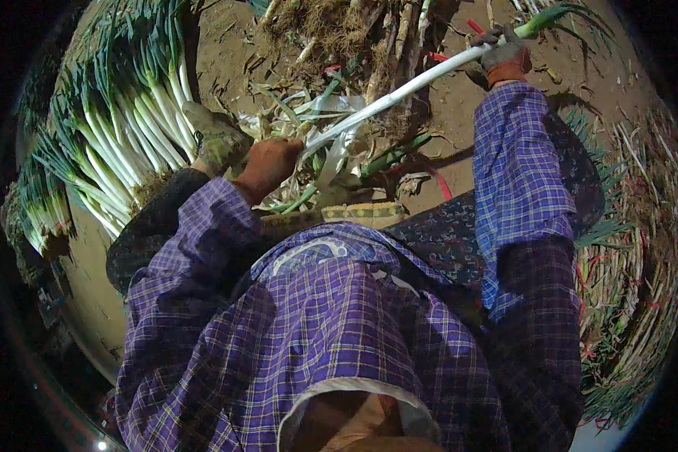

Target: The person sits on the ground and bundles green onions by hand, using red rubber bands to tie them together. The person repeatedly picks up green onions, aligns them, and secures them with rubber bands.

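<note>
A long white-stemmed green onion [398, 95] stretches diagonally between my gloved hands. My right hand [498, 53], in a dirty glove with an orange cuff, is closed around it just below the green leaves. At the lower, root end is my left hand [279, 155], in an orange-brown glove; its fingers are partly hidden, but they close on the stem's end. Below the stem lies a heap of peeled onion skins and leaves [322, 164]. Left of my left hand, a row of clean white-stemmed green onions [138, 127] lies on the ground.
Unpeeled onions with dirty roots [339, 34] lie at the top centre. Tied bundles [627, 305] are stacked along the right side, and a small bundle [45, 209] is at the far left. A camouflage-patterned shoe or glove [217, 135] is beside my left hand.
</note>
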Motion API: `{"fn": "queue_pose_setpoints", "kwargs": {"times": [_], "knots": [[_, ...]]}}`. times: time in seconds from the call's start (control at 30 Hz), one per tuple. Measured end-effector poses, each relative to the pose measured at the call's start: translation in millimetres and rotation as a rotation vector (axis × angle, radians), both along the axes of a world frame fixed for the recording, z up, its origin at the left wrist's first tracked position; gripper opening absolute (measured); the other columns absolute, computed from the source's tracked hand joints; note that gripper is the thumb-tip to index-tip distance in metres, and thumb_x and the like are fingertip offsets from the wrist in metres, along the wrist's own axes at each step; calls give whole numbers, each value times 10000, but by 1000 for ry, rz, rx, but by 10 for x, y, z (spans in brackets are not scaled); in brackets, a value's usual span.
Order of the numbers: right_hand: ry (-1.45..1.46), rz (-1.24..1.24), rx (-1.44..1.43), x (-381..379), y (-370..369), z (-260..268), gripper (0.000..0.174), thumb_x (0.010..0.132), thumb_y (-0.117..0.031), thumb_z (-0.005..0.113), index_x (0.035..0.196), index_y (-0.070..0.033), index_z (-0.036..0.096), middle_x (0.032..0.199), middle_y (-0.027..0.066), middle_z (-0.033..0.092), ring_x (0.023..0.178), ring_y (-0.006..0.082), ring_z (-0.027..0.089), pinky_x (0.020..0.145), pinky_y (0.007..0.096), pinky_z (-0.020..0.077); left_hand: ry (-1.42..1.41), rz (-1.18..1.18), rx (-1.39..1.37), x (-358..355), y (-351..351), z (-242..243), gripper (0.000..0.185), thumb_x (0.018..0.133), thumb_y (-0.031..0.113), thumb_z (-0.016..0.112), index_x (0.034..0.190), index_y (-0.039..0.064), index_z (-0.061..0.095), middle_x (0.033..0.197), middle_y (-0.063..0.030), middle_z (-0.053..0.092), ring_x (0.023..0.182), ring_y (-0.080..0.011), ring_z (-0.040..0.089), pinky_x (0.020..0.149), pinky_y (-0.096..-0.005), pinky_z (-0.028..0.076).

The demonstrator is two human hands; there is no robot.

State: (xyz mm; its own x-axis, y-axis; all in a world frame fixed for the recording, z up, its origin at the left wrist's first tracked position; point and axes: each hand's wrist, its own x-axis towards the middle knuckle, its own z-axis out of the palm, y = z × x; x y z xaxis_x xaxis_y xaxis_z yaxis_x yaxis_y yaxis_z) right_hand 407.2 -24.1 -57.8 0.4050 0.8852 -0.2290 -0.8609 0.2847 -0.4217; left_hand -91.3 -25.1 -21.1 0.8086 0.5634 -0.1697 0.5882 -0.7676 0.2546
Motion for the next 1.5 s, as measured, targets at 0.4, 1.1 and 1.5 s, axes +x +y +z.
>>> {"fn": "queue_pose_setpoints", "kwargs": {"times": [0.4,1.1,1.5], "knots": [[-299,6,-86,349,-20,-10,150,901,-212,528,846,-80,482,658,23,509,565,178,506,527,381,466,-741,118,-844,1289,212,643,575,799,288,639,1284,49,444,1232,-153,488,1144,-248,459,990,-351,340],[-268,222,-657,-923,294,-1186,191,885,-265,558,910,-99,465,744,69,471,677,248,473,648,494,452,-602,497,-1369,1427,-561,574,171,852,183,593,927,29,600,687,9,559,580,-91,516,498,-231,401],[-188,45,-507,-557,361,-774,374,918,-403,446,823,-53,537,644,99,532,539,271,515,540,462,474,144,327,-449,380,-200,48,245,807,158,603,1005,22,554,826,-137,584,769,-289,570,635,-398,446]]}}
